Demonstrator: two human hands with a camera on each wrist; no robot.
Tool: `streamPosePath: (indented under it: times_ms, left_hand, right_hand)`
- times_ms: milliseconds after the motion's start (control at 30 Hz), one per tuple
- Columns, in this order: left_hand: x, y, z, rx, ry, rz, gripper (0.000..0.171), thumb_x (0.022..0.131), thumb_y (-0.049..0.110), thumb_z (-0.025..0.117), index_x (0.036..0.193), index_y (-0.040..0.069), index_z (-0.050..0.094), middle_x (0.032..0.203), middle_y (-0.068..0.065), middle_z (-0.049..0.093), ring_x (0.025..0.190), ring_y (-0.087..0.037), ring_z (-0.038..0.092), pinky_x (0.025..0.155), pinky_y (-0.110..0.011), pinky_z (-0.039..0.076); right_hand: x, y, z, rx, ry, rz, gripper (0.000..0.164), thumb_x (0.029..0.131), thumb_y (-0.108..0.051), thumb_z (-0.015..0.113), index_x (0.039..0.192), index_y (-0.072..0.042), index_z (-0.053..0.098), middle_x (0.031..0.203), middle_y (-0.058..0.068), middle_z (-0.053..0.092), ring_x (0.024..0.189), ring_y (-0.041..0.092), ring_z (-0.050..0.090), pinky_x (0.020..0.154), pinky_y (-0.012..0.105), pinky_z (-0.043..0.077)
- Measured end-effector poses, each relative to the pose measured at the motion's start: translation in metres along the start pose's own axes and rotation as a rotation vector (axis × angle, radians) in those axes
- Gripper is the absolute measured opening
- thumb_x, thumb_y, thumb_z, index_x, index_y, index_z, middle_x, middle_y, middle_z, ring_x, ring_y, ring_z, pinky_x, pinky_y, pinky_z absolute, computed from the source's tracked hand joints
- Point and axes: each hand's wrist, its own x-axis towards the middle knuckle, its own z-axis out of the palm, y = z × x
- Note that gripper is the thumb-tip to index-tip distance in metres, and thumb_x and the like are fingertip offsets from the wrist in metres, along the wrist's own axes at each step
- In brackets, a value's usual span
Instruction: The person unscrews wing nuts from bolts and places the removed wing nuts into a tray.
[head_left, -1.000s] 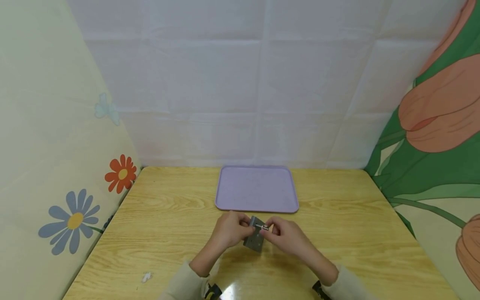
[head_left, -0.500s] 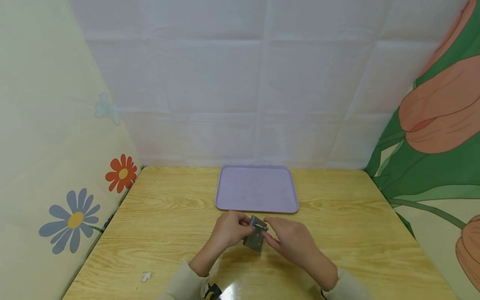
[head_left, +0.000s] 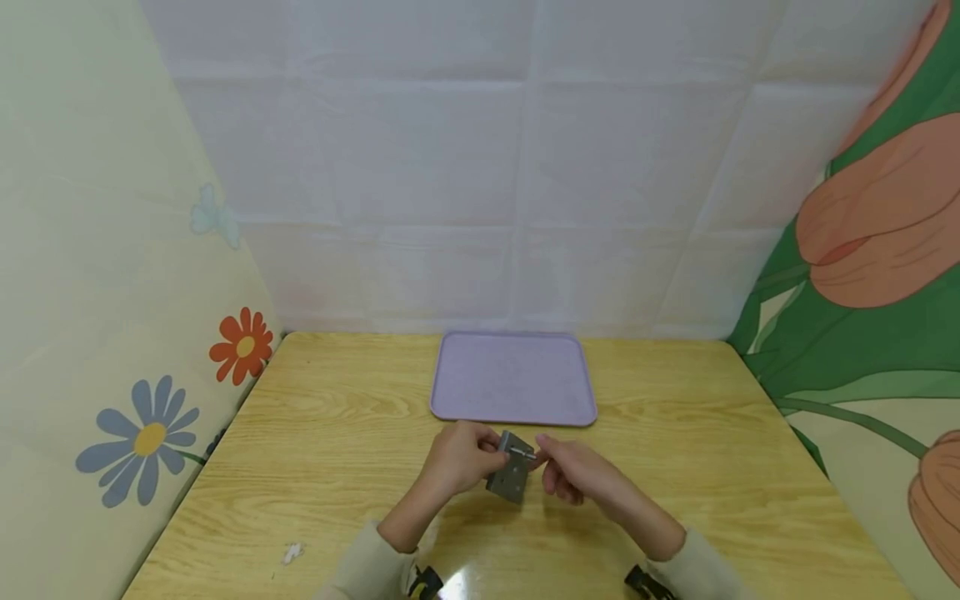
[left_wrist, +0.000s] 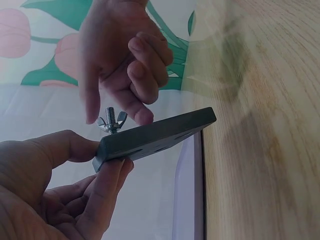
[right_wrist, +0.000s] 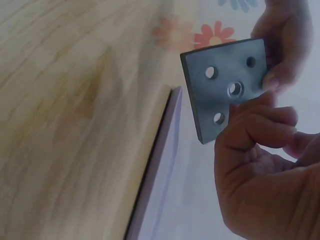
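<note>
My left hand (head_left: 459,458) pinches a grey metal plate (head_left: 510,477) at one edge, thumb on one face and fingers on the other. Several round holes pierce the plate (right_wrist: 202,95), as the right wrist view shows. A threaded bolt (left_wrist: 110,113) sticks out of it near the pinched end, carrying a wing nut (left_wrist: 113,126). My right hand (head_left: 583,477) is beside the bolt. In the left wrist view two digits of the right hand (left_wrist: 127,55) point down on either side of the wing nut, parted from each other; its other fingers are curled. Whether either digit touches the wing nut is unclear.
A lilac tray (head_left: 513,421) lies flat on the wooden table (head_left: 360,392) just beyond the hands. At the front left of the table is a small whitish patch (head_left: 293,552). Printed cloths (head_left: 172,275) hang at both sides, a white cloth (head_left: 420,167) behind.
The right hand's fingers have left their pinch at the bolt end, spread apart, and shifted round it, with the other fingers now curled under. The left hand and plate have hardly moved.
</note>
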Motion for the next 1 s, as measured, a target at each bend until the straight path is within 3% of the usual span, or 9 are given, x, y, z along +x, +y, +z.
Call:
streamPosePath:
  times_ms: [200,433,500,567,633,733,833,933,1000]
  left_hand:
    - [0.001,-0.002,0.001,0.021,0.008,0.006,0.015,0.078,0.016,0.078,0.088,0.005,0.078,0.073,0.003,0.070,0.063,-0.007,0.061,0.055,-0.025,0.050]
    - [0.001,-0.002,0.001,0.022,0.005,0.006,0.014,0.077,0.016,0.078,0.087,0.006,0.078,0.072,0.004,0.070,0.063,-0.007,0.060,0.055,-0.025,0.049]
    - [0.001,-0.001,0.000,0.017,0.002,0.004,0.014,0.078,0.016,0.078,0.088,0.006,0.078,0.072,0.004,0.070,0.063,-0.007,0.060,0.054,-0.025,0.049]
    - [0.001,-0.002,0.000,0.019,-0.004,-0.003,0.014,0.079,0.017,0.078,0.088,0.006,0.078,0.073,0.004,0.070,0.063,-0.007,0.061,0.054,-0.025,0.049]
    - [0.001,-0.001,0.000,0.017,-0.009,-0.007,0.014,0.080,0.017,0.078,0.088,0.006,0.078,0.073,0.004,0.070,0.063,-0.007,0.061,0.054,-0.025,0.050]
    - [0.001,-0.002,0.000,0.019,-0.012,-0.008,0.014,0.080,0.017,0.078,0.089,0.006,0.078,0.073,0.004,0.070,0.062,-0.007,0.061,0.054,-0.025,0.050]
    - [0.000,-0.002,-0.001,0.015,-0.012,-0.008,0.015,0.081,0.017,0.078,0.089,0.005,0.078,0.073,0.004,0.070,0.061,-0.007,0.061,0.054,-0.025,0.050]
    - [0.001,-0.001,-0.001,0.006,-0.012,-0.007,0.015,0.081,0.016,0.078,0.089,0.004,0.078,0.073,0.003,0.069,0.061,-0.008,0.061,0.053,-0.025,0.050]
    - [0.001,-0.001,-0.001,0.006,-0.012,-0.004,0.015,0.081,0.017,0.078,0.090,0.004,0.078,0.073,0.003,0.069,0.061,-0.007,0.061,0.053,-0.025,0.050]
  right_hand:
    - [0.004,0.003,0.005,0.053,-0.056,0.024,0.065,0.106,-0.053,0.038,0.097,0.003,0.069,0.058,-0.004,0.055,0.044,0.006,0.039,0.045,0.023,0.028]
    - [0.004,0.000,0.009,0.029,-0.024,0.028,0.061,0.103,-0.054,0.046,0.093,0.002,0.068,0.057,-0.004,0.054,0.045,0.006,0.039,0.045,0.022,0.028]
    - [0.003,0.000,0.009,-0.024,0.005,0.004,0.057,0.103,-0.052,0.049,0.092,0.001,0.068,0.059,-0.004,0.053,0.047,0.007,0.038,0.046,0.023,0.028]
    - [0.003,-0.001,0.011,-0.154,0.048,-0.076,0.049,0.102,-0.048,0.053,0.093,-0.003,0.069,0.059,-0.005,0.052,0.049,0.006,0.038,0.046,0.022,0.029]
    - [0.001,0.000,0.012,-0.363,0.111,-0.193,0.035,0.101,-0.042,0.059,0.095,-0.009,0.069,0.060,-0.007,0.051,0.049,0.004,0.037,0.045,0.022,0.030]
    - [0.000,0.003,0.014,-0.781,0.245,-0.460,0.021,0.095,-0.034,0.069,0.101,-0.013,0.069,0.062,-0.011,0.050,0.049,0.000,0.036,0.044,0.019,0.030]
    - [0.000,0.008,0.013,-1.118,0.401,-0.724,0.027,0.087,-0.030,0.078,0.106,-0.013,0.068,0.065,-0.009,0.055,0.050,0.001,0.040,0.042,0.019,0.031]
    - [0.000,0.011,0.011,-1.266,0.507,-0.889,0.035,0.082,-0.031,0.082,0.107,-0.012,0.068,0.069,-0.004,0.063,0.051,0.006,0.049,0.041,0.021,0.036]
    - [-0.001,0.011,0.010,-1.224,0.507,-0.886,0.035,0.083,-0.033,0.081,0.108,-0.011,0.069,0.072,-0.004,0.065,0.055,0.007,0.054,0.043,0.021,0.039]
